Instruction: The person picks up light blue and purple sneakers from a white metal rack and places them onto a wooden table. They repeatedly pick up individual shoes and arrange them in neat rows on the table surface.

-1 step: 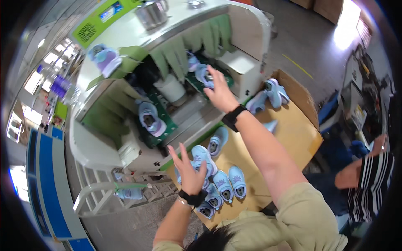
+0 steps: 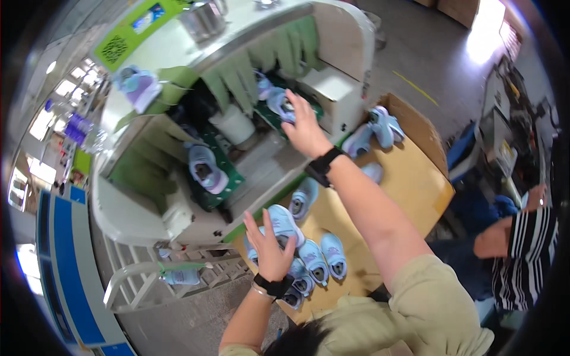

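My right hand point(image 2: 306, 129) reaches to a light blue sneaker point(image 2: 278, 102) on the right-hand green belt point(image 2: 266, 114), fingers stretched along its near side. Whether they touch it I cannot tell. Another sneaker point(image 2: 261, 83) lies just behind, partly under the green curtain strips. My left hand point(image 2: 270, 252) is spread over a cluster of light blue sneakers, close beside one with a pale sole point(image 2: 286, 222), and grips nothing visible. On the left-hand belt sits a sneaker point(image 2: 205, 169), out of both hands' reach.
A cardboard-topped surface point(image 2: 404, 184) holds several more sneakers, including a group point(image 2: 380, 127) at its far corner. The white machine point(image 2: 231, 56) bears a metal pitcher point(image 2: 202, 22) and a sneaker point(image 2: 136, 86). A person in a striped sleeve point(image 2: 525, 255) is at the right.
The whole scene has slid slightly left in the view. Both hands keep nearly the same pose and place beside the sneakers.
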